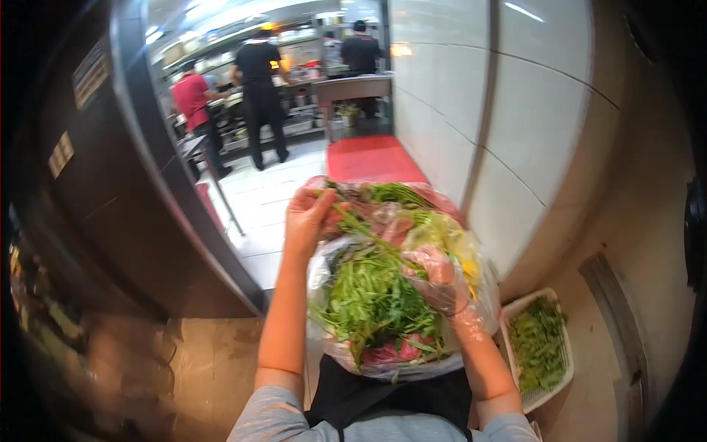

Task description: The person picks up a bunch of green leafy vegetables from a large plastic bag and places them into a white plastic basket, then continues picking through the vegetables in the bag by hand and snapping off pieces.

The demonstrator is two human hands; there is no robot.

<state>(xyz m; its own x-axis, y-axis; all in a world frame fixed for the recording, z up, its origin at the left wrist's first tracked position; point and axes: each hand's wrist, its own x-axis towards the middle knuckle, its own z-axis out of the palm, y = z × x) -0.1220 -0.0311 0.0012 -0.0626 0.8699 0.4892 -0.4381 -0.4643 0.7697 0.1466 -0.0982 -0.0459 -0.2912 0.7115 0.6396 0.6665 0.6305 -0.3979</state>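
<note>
A large clear plastic bag [383,353] stuffed with leafy green vegetables [368,295] is held up against my chest. My left hand [305,217], bare, grips the top rim of the bag at its far left. My right hand [438,280], in a thin clear plastic glove, is closed on a bunch of green stems near the bag's middle right. Pinkish-red material shows through the bag at its top and bottom.
A white basket [541,394] with more greens [537,342] sits on the floor at the right, beside a tiled wall [471,110]. A dark metal cabinet [110,184] stands at the left. Ahead lie a red mat [372,158] and several people working at kitchen counters [258,81].
</note>
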